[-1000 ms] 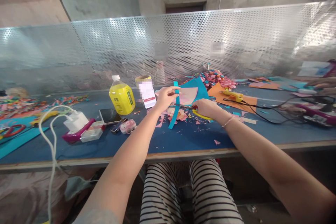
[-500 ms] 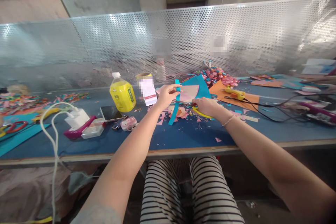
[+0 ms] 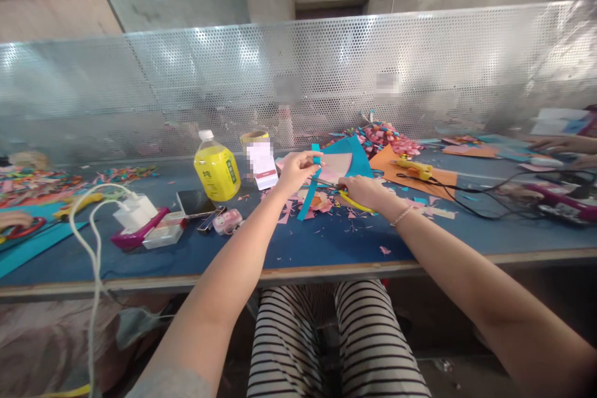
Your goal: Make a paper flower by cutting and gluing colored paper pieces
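Observation:
My left hand (image 3: 299, 170) pinches a narrow blue strip (image 3: 308, 200) near its top, and the strip hangs down towards the table. Yellow-handled scissors (image 3: 355, 201) are in my right hand (image 3: 361, 190), its fingers wrapped round the handles. Their blades point left and meet the strip just below my left fingers; whether they are fully closed I cannot tell. Pink and orange scraps (image 3: 321, 201) lie scattered under both hands. Behind them rest a larger blue sheet (image 3: 359, 155) and a pale pink sheet (image 3: 339, 165).
To the left stand a yellow bottle (image 3: 216, 169), a propped phone (image 3: 262, 165), a dark phone (image 3: 196, 203) and a purple power strip (image 3: 135, 236) with white cables. At right, a yellow glue gun (image 3: 416, 168) lies on orange sheets (image 3: 438, 182). Other people's hands show at both sides.
The strip's lower end has swung slightly left, and the scissors have shifted a little left against it. At the far left another person's hand has come to the red-handled scissors.

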Action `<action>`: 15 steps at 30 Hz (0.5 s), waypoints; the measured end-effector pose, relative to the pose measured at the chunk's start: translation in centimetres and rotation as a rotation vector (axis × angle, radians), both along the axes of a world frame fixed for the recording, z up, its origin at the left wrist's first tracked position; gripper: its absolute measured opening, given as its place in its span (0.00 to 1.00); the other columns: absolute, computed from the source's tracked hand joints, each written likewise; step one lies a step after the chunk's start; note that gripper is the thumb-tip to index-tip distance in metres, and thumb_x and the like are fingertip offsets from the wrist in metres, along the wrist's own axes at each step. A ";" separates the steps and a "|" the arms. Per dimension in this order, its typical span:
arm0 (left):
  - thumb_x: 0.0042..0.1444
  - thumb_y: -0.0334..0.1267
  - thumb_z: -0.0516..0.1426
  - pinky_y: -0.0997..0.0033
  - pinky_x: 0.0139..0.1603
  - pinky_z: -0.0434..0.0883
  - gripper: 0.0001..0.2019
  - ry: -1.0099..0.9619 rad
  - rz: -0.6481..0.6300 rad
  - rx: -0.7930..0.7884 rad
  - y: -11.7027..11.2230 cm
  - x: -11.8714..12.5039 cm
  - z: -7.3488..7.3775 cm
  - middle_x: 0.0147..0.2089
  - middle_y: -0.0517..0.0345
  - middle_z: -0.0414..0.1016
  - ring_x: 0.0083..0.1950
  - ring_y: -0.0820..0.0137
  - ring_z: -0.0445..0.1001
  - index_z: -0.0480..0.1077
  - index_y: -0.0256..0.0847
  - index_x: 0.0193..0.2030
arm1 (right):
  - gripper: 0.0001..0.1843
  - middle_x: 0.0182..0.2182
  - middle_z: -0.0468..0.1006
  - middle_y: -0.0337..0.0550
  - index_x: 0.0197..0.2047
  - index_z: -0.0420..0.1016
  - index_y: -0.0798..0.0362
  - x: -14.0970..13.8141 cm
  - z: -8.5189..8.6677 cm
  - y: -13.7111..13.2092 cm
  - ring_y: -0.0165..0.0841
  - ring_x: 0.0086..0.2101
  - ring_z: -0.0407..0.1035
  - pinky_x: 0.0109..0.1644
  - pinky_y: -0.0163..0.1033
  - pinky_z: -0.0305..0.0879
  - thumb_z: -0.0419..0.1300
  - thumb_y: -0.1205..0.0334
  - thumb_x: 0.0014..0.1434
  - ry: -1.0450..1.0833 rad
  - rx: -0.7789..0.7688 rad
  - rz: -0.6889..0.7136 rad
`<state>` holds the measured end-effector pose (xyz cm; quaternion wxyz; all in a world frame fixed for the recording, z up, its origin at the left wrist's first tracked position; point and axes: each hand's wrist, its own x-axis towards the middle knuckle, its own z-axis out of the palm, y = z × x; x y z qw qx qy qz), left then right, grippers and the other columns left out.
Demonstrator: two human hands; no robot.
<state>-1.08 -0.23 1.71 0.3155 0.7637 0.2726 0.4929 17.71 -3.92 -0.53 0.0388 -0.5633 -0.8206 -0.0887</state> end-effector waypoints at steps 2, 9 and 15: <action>0.48 0.31 0.57 0.67 0.41 0.70 0.14 -0.014 -0.024 -0.007 -0.1 0.0 0.1 0.36 0.53 0.77 0.40 0.70 0.74 0.68 0.38 0.44 | 0.24 0.35 0.75 0.49 0.44 0.67 0.53 0.1 -0.1 0.1 0.39 0.35 0.70 0.33 0.35 0.57 0.46 0.43 0.55 0.006 0.008 0.000; 0.48 0.31 0.57 0.68 0.40 0.70 0.13 -0.057 -0.025 -0.027 -0.1 -0.1 0.2 0.36 0.55 0.76 0.38 0.72 0.74 0.68 0.38 0.42 | 0.24 0.35 0.75 0.49 0.43 0.68 0.53 0.1 -0.2 0.1 0.38 0.35 0.70 0.31 0.34 0.55 0.47 0.44 0.55 0.037 0.014 -0.010; 0.48 0.28 0.56 0.67 0.45 0.69 0.12 -0.007 0.027 0.024 0.3 -0.4 0.2 0.36 0.54 0.76 0.39 0.72 0.74 0.68 0.38 0.42 | 0.22 0.32 0.75 0.49 0.40 0.69 0.53 0.0 0.2 -0.1 0.37 0.32 0.70 0.28 0.33 0.53 0.45 0.46 0.56 0.039 0.022 -0.026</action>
